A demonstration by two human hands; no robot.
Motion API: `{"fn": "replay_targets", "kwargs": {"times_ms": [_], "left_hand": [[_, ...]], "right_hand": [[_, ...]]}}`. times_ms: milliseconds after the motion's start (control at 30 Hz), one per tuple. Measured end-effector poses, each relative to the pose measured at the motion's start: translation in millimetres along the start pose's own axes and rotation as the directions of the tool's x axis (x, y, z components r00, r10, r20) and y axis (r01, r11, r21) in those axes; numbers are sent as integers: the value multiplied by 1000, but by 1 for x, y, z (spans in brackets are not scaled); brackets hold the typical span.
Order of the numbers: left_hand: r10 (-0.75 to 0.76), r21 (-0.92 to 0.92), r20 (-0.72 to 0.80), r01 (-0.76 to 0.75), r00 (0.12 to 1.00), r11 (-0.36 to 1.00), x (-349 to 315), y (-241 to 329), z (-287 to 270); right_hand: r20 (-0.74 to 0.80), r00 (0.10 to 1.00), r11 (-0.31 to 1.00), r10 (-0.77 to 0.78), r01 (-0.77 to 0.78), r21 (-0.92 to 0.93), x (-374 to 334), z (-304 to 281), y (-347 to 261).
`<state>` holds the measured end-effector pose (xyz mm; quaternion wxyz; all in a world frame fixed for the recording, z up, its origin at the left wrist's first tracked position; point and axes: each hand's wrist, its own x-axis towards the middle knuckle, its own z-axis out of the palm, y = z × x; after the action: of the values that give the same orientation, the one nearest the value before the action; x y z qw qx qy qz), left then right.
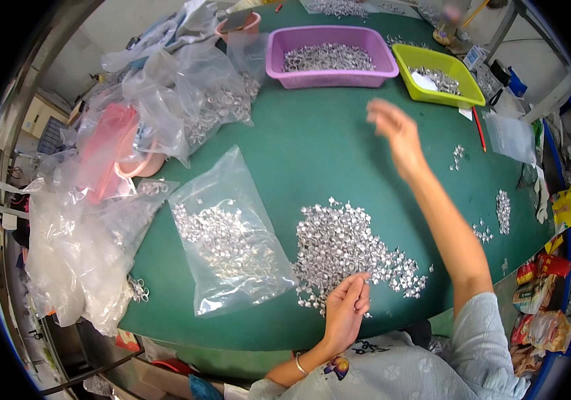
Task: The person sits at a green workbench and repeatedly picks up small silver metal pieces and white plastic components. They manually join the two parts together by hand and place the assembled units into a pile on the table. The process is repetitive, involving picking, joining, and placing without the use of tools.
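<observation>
My left hand (347, 308) is closed in a pinch at the near edge of a heap of small silvery metal pieces (335, 243). What its fingertips hold, if anything, is too small to make out. Raised over the green table toward the far baskets, my right hand (397, 133) is blurred by motion, its fingers stretched out and nothing visible in them. Left of the heap lies a clear plastic bag (232, 233), partly filled with similar small metal pieces. Beyond my right hand stand a purple basket (332, 79) and a yellow-green basket (439, 95), both holding silvery metal parts.
Clear bags (85, 247) cover the table's left side, around a pink container (109, 150). Small groups of metal pieces (503, 212) lie to the right. A red pen (479, 130) rests below the yellow-green basket. Colourful packets (545, 330) fill a shelf at the right.
</observation>
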<state>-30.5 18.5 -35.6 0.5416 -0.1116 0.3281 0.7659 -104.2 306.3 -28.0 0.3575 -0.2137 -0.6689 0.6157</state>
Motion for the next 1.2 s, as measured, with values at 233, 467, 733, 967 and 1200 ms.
{"fn": "replay_targets", "kwargs": {"times_ms": [233,467,733,967,1200], "left_hand": [[-15,44,1,15,1000,999,-7,-2,-1],[-18,135,25,15,1000,991,-11,-13,2],[-84,213,84,65,993,975,-19,-41,5],[-112,275,95,82,989,958,-25,-56,10],[-50,446,111,-5,993,895,-24,-62,37]], "right_hand": [[184,948,930,258,-192,-314,-92,-41,-16],[74,980,720,183,-82,-690,-186,-100,-60],[-103,995,553,7,-90,-828,-264,-101,-48],[-143,975,612,-170,-9,-791,-272,-91,-32],[-61,995,839,-84,38,-543,-285,-79,-95]]}}
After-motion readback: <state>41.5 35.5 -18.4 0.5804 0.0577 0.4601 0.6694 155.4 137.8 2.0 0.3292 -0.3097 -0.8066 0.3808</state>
